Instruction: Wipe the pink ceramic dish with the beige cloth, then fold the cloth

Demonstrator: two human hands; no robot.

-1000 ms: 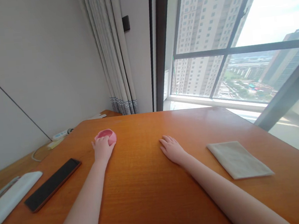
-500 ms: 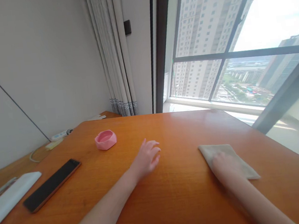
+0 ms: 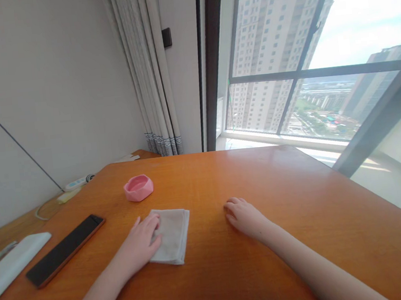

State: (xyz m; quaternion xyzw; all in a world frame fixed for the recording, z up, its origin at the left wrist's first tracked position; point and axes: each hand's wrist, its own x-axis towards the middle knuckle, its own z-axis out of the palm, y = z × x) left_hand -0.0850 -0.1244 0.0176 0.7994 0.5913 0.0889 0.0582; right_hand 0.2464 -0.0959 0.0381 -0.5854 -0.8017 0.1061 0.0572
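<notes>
Lying flat under the left hand [image 3: 142, 242], grey-beige cloth [image 3: 173, 234], folded into a square, layers showing at the edge away from the hand. Hand covers its left side, fingers loosely apart, thumb out over the top; whether anything is pinched underneath, cannot tell. Flat placement probably lets light touch keep the folds from slipping. Weave looks soft, matte.

Right hand [image 3: 245, 217] is well apart from the cloth, palm down, fingers close together and slightly bent, no object seen in it; looks rested on the table [image 3: 215, 287], likely for support. Table: smooth orange-brown wood, grain visible, slight sheen.

Just beyond the left hand: pink bowl [image 3: 138, 192], faceted, matte, upright, probably steady on its flat base. Outward of that hand: dark slab-like phone [image 3: 66, 250], brownish edge, then smooth white case [image 3: 15, 265], rounded corners.
</notes>
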